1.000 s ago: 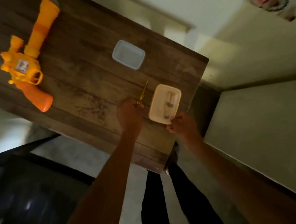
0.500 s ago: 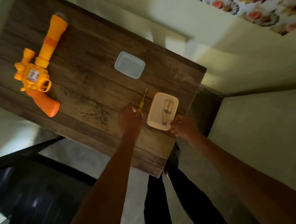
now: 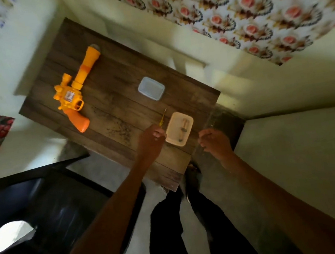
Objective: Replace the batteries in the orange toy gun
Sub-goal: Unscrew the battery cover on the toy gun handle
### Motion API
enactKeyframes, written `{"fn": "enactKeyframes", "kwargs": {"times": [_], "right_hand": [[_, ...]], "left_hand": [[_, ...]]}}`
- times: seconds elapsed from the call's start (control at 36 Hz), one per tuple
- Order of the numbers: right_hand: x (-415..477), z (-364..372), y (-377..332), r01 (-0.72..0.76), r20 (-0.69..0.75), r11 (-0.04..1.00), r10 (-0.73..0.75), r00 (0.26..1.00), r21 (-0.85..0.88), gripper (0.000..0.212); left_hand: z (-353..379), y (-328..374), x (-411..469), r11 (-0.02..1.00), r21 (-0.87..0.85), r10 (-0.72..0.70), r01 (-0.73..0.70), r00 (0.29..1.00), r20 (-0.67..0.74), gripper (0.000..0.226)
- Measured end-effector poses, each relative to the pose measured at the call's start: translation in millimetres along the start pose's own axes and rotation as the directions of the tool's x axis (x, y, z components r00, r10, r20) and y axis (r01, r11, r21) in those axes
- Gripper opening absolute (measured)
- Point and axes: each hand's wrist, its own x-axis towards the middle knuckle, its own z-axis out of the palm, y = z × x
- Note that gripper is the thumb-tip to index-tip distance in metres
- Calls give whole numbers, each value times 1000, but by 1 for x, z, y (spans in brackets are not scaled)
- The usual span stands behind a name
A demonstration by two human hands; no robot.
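Observation:
The orange toy gun (image 3: 74, 90) lies on its side at the far left of the dark wooden table (image 3: 115, 104), barrel pointing away from me. A small cream tray (image 3: 173, 135) with batteries (image 3: 183, 130) in it sits near the table's right front corner. My left hand (image 3: 151, 139) is closed on a thin yellow-handled screwdriver (image 3: 162, 118), whose tip points away just left of the tray. My right hand (image 3: 213, 141) hovers off the table's right edge, fingers loosely curled, holding nothing.
A clear plastic lid (image 3: 151, 88) lies on the table behind the tray. A dark chair (image 3: 33, 212) stands at my lower left. Walls close in behind and to the right of the table. My legs (image 3: 178, 234) are below the table's front corner.
My right hand has let go of the tray's near corner and drawn back to the right, off the table. The left hand still holds the screwdriver. The camera view has pulled back.

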Motion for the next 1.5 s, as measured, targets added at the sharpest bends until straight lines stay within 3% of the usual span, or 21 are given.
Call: {"fn": "enactKeyframes", "kwargs": {"times": [0.17,0.33,0.47,0.56,0.61,0.89,1.0,1.14,1.25,1.39,1.5], "right_hand": [[-67,-27,-27,74,-27,994,-73,997,74,8],[-108,-31,-53,171,-5,984,-171,985,39,11],[-123,-16,-86,259,-2,963,-259,966,71,20],[-129,-1,-107,276,-28,952,-275,961,134,6],[-129,11,-123,294,-54,941,-289,956,165,12],[-114,76,-222,269,-228,940,-220,949,212,14],[-108,101,-249,197,-202,953,-151,968,230,19],[-108,133,-276,232,-299,932,-146,943,279,13],[-118,151,-288,250,-362,935,-150,920,250,13],[-132,165,-291,283,-426,925,-156,891,254,18],[-134,170,-280,278,-454,909,-115,884,311,7]], "left_hand": [[-34,48,-63,1000,-25,-17,15,998,-53,14],[-55,73,-98,968,-228,-133,106,986,-105,8],[-78,89,-105,962,-273,-45,14,993,-109,9],[-103,93,-101,957,-289,8,-36,995,-99,8],[-123,90,-92,955,-289,48,-70,995,-84,10],[-238,47,-5,943,-295,175,-155,984,44,11],[-276,26,25,939,-304,207,-159,969,132,9],[-313,16,61,943,-293,231,-156,943,240,47],[-328,25,67,938,-308,249,-156,924,289,6],[-335,30,67,923,-339,298,-180,892,340,7],[-334,28,64,933,-310,294,-185,888,355,17]]}}
